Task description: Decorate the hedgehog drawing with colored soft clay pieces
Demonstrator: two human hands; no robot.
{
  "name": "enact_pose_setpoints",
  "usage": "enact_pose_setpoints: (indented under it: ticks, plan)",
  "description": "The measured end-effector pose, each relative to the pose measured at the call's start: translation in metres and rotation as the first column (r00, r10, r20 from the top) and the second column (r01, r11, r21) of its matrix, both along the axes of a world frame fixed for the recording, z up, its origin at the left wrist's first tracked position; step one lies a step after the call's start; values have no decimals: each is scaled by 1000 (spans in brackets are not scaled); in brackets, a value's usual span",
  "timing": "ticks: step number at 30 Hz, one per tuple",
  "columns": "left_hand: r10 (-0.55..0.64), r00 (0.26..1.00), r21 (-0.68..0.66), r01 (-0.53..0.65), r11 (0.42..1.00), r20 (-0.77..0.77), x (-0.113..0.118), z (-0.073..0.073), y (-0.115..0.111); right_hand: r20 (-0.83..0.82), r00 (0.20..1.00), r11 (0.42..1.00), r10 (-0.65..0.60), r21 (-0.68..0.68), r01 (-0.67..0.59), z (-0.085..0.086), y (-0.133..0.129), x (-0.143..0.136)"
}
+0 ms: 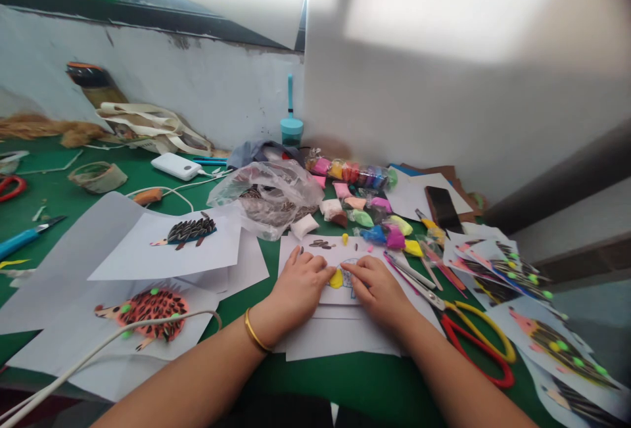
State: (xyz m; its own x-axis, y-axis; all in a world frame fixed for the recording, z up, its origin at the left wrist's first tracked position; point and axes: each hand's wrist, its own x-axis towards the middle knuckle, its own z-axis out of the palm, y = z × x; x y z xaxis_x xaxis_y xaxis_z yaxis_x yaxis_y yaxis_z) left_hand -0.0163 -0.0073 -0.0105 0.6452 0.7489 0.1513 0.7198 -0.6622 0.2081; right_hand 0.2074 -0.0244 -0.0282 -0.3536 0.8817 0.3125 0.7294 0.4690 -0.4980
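yellow clay point(336, 278) lay on our paper point(338, 296) between both hands, our left hand point(303, 278) had fingers extended against it, our right hand point(375, 288) loosely curled, index out at its right side, seeds point(321, 244) just beyond, scissors point(434, 299) to the right

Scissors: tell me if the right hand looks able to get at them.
Probably yes: the scissors lie to the right of the right hand, handles uncovered, with nothing seeming to block it once it leaves the paper.

1 white power bank point(176, 166) lies on the green desk point(365, 382) near 1 cream-strapped tote bag point(155, 129); 1 bottle point(93, 79) stands behind the bag; rightward lies 1 dark smartphone point(444, 209).
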Motion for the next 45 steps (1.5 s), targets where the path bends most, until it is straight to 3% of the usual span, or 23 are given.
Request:
enact_pose_setpoints:
  ticks: [21,30,45]
  plan:
    - [-6,1000,-30,7,1000,28,-4,-2,5,203,973,989,110,72,-127,12,-9,0]
    - [-7,1000,-49,8,999,18,-4,1,4,121,986,991,114,52,-121,14,-5,12]
    - [-8,999,-58,10,998,31,-5,-1,5,183,970,986,157,26,-164,16,-9,7]
